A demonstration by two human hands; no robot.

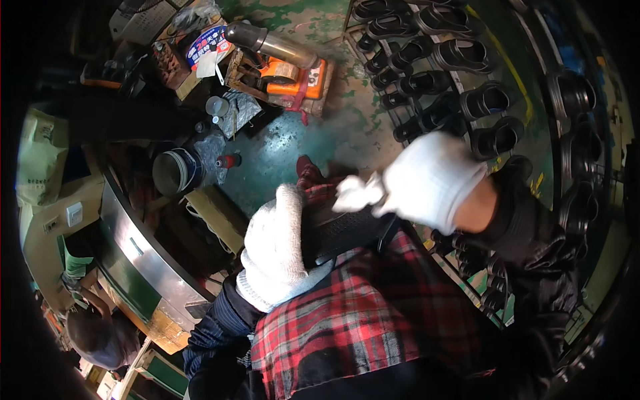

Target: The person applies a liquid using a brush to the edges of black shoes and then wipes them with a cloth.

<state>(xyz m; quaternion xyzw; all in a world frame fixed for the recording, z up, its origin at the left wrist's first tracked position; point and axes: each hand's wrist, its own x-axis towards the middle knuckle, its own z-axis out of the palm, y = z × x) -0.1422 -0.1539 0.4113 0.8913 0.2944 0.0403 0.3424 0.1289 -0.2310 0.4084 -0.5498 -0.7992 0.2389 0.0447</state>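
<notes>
My left hand (275,243), in a white knitted glove, is wrapped around one end of a black shoe (337,235) above my lap. The shoe lies across my front with its textured black surface facing up, and both its ends are partly covered by my hands. Over the other end is my right hand (433,179), also in a white glove and slightly blurred. Its fingers are closed on a bunched white cloth (357,193), which is at the shoe's upper edge. A red and black plaid apron (353,300) covers my lap beneath.
Racks of black shoes (490,99) line the right side. Ahead stands an orange machine (303,77) beside a cluttered low table. A bucket (177,172) and a red bottle (228,161) are at front left. Another person (100,333) works beyond the metal-edged bench (150,247).
</notes>
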